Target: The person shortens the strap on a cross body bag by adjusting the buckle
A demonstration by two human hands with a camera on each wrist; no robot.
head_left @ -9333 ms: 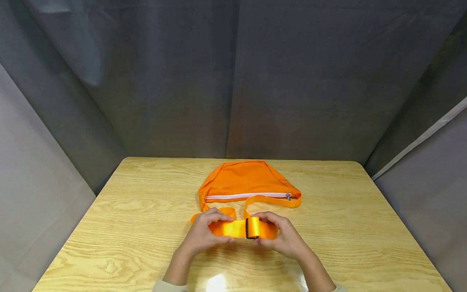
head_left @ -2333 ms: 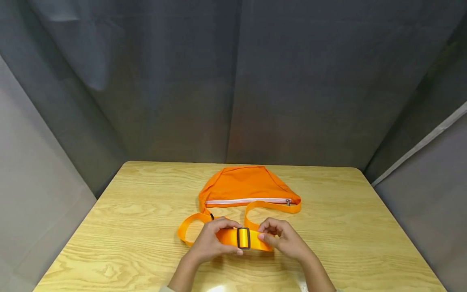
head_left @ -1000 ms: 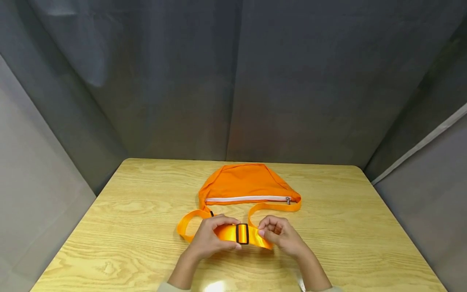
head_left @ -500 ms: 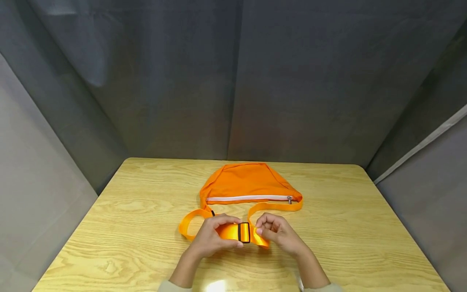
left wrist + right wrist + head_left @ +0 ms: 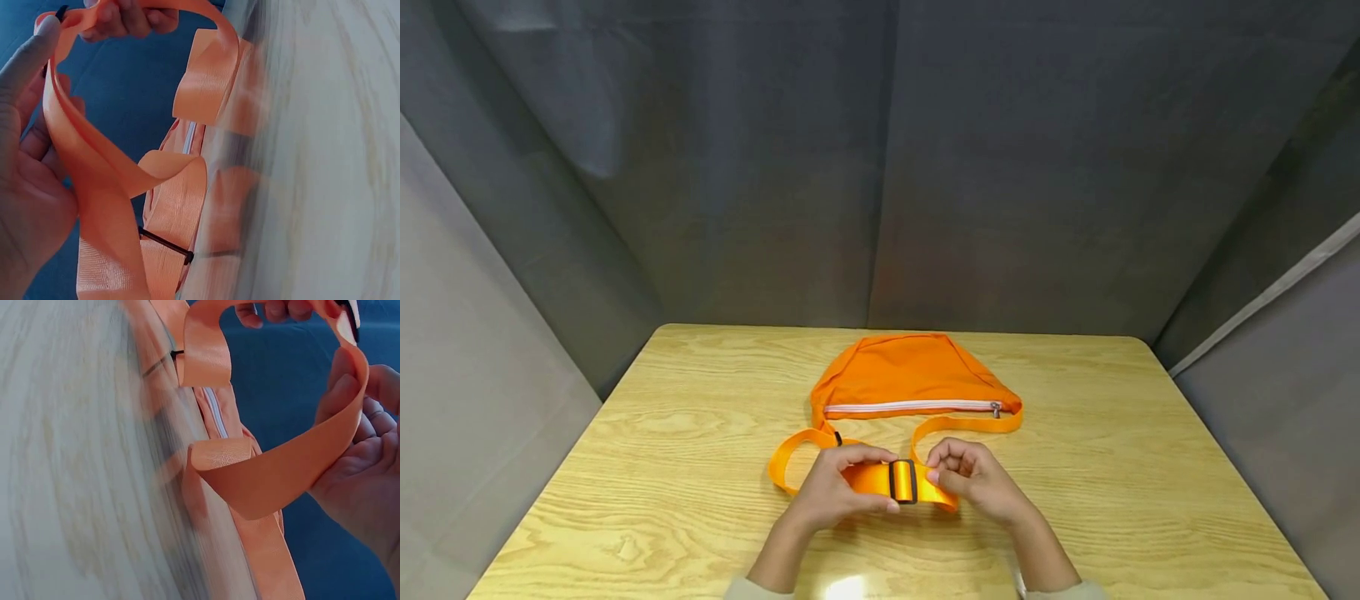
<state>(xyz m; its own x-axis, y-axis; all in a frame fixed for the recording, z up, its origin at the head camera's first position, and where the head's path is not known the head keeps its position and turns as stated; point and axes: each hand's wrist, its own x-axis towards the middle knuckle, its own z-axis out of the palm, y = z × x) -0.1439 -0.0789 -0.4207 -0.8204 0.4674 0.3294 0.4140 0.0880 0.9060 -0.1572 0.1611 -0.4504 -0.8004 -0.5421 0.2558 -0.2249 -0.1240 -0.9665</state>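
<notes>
An orange bag (image 5: 913, 371) with a white zipper (image 5: 910, 407) lies on the table, its zipper side toward me. In front of it, my left hand (image 5: 831, 492) holds the orange strap (image 5: 868, 478) by its black slide buckle (image 5: 903, 482), thumb below and fingers above. My right hand (image 5: 981, 483) pinches the strap just right of the buckle between thumb and curled fingers. From there the strap droops in a loop (image 5: 294, 469), seen in the right wrist view. A second black strap fitting (image 5: 165, 245) shows low in the left wrist view.
The wooden table (image 5: 647, 467) carries the bag and strap. A loose strap loop (image 5: 781, 458) lies left of my left hand. Another strap length (image 5: 970, 423) runs to the bag's right end. Grey curtains (image 5: 760, 167) stand behind and at both sides.
Since the oldest frame, my right hand has gone from a wide grip to a pinch, and the buckle has shifted left. Over the last second, the strap and buckle have only tilted slightly.
</notes>
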